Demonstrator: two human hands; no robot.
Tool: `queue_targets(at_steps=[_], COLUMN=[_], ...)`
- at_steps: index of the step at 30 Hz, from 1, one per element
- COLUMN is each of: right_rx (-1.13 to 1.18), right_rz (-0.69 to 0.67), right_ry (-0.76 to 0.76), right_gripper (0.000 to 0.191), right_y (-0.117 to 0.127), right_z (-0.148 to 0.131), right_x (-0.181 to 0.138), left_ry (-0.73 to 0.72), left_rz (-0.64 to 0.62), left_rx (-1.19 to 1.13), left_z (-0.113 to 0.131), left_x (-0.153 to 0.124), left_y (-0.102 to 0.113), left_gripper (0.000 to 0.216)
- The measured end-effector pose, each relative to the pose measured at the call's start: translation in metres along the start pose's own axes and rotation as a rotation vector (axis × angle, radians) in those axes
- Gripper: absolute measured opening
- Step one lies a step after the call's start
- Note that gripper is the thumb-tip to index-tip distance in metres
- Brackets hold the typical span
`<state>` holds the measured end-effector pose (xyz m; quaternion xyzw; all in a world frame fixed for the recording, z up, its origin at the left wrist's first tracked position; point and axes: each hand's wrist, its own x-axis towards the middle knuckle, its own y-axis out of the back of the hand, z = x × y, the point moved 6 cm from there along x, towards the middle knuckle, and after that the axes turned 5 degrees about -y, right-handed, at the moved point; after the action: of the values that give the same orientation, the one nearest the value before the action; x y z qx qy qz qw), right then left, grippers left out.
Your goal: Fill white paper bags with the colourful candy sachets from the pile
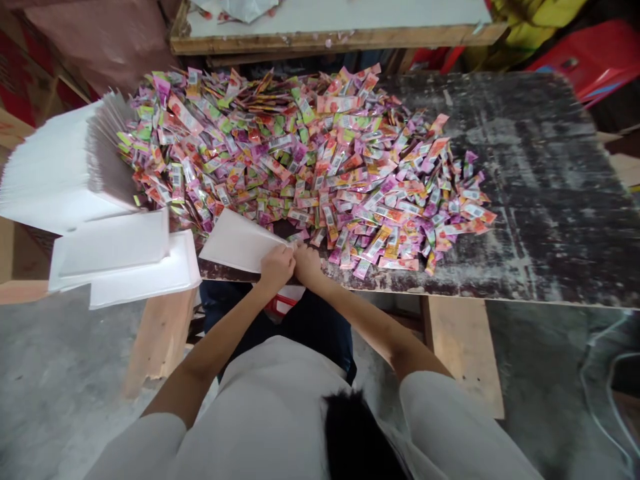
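Note:
A white paper bag (237,241) lies slanted at the table's front edge, its right end gathered between my hands. My left hand (278,265) is closed on that end. Right beside it, touching, my right hand (307,263) is closed at the same tip of the bag. The fingertips are partly hidden, and what the bag contains does not show. Just beyond my hands spreads a big heap of small colourful printed sachets (300,157), pink, orange, purple and green.
A tall stack of white bags (55,167) leans at the left, with several loose white bags (150,273) overhanging the front edge. The dark worn table (530,187) extends right. Behind stands a pale wood-edged table (320,30); a red plastic stool (595,60) is at the far right.

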<state>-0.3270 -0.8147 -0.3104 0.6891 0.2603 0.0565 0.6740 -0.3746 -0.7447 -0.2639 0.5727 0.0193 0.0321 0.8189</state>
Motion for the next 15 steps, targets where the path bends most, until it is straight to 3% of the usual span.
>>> queue_targets(at_steps=[4, 8, 10, 12, 15], right_rx=[0.095, 0.189, 0.263, 0.336, 0.437], right_rz=[-0.155, -0.172, -0.215, -0.251, -0.21], right_ry=[-0.013, -0.095, -0.121, -0.144, -0.188], right_gripper=[0.033, 0.028, 0.03, 0.038, 0.057], right_y=[0.007, 0.007, 0.001, -0.004, -0.007], right_z=[0.006, 0.011, 0.015, 0.023, 0.032], right_x=[0.009, 0.013, 0.016, 0.018, 0.02], left_ry=[0.018, 0.069, 0.018, -0.025, 0.186], left_rz=[-0.024, -0.01, 0.029, 0.144, 0.395], left_rx=[0.035, -0.069, -0.183, -0.329, -0.511], left_z=[-0.002, -0.002, 0.004, 0.007, -0.012], left_x=[-0.015, -0.014, -0.018, -0.029, -0.055], left_y=[-0.006, -0.013, -0.018, -0.021, -0.029], left_gripper=[0.028, 0.031, 0.029, 0.024, 0.033])
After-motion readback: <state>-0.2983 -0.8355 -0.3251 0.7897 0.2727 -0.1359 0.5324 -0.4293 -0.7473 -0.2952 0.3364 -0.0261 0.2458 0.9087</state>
